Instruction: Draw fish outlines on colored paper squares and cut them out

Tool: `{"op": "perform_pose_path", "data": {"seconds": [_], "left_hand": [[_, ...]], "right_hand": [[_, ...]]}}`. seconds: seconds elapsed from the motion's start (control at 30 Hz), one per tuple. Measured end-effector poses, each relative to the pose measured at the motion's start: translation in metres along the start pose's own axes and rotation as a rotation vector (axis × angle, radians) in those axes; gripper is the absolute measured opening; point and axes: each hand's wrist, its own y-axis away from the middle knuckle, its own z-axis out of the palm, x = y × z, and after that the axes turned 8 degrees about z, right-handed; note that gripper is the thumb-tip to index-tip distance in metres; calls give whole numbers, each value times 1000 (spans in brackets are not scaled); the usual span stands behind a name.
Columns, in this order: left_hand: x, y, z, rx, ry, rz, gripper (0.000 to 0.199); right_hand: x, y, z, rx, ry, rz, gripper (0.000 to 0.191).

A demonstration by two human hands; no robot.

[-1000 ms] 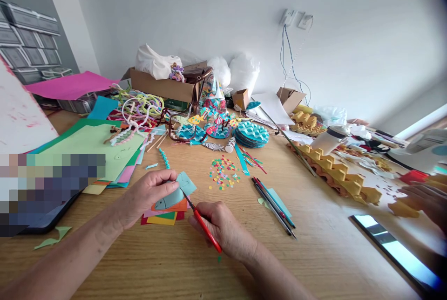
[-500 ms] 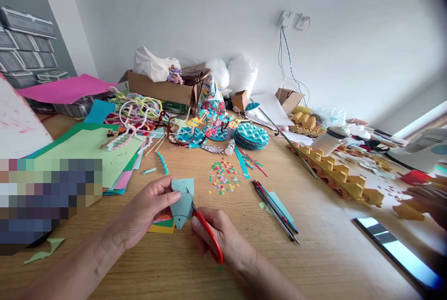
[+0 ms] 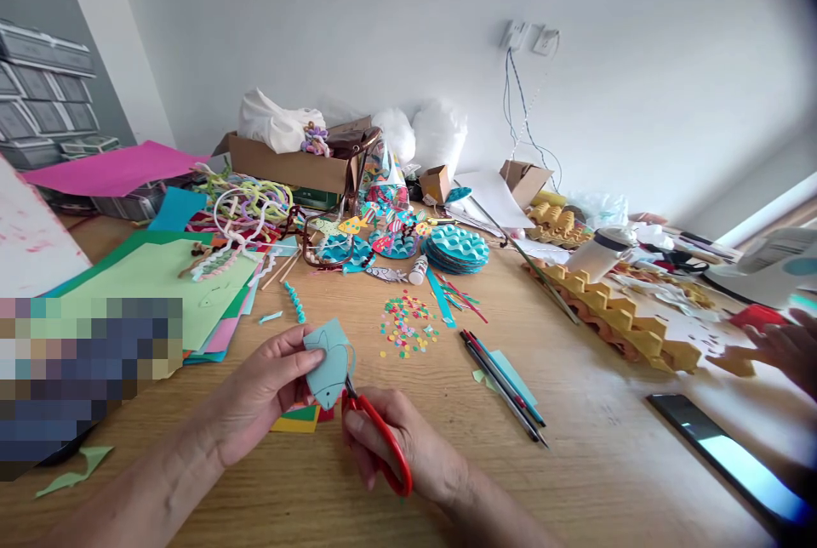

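Observation:
Between thumb and fingers, my left hand [image 3: 281,373] pinches a small piece of light blue paper [image 3: 328,365] with a fish drawn on it in dark lines. A pair of red-handled scissors [image 3: 383,433] is gripped in my right hand [image 3: 399,429]. The blades meet the paper's right edge, near the fish's body; how far apart they are is hard to see. Partly hidden below my left hand lie coloured paper pieces [image 3: 297,420], yellow, green and red.
Confetti [image 3: 408,322], pens [image 3: 501,386] and a phone [image 3: 728,454] lie on the table. Coloured sheets [image 3: 153,284] are stacked at left. Blue wavy discs [image 3: 456,248] stand farther back. At right are a yellow egg carton [image 3: 613,318] and another person's hand [image 3: 779,348].
The fish paper has tilted and shifted slightly left and up in my left hand. The scissors have moved a little left and down. The other person's hand at right has moved.

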Motion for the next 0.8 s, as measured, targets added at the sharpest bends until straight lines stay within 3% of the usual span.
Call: {"op": "perform_pose_path", "data": {"seconds": [0.43,0.8], "left_hand": [[-6,2,5,47,-268,28,27],[-8,3,9,17,-283,66,26]], "right_hand": [[5,-1,3,9,-7,-12,57],[5,-3,4,21,12,-7,57]]}}
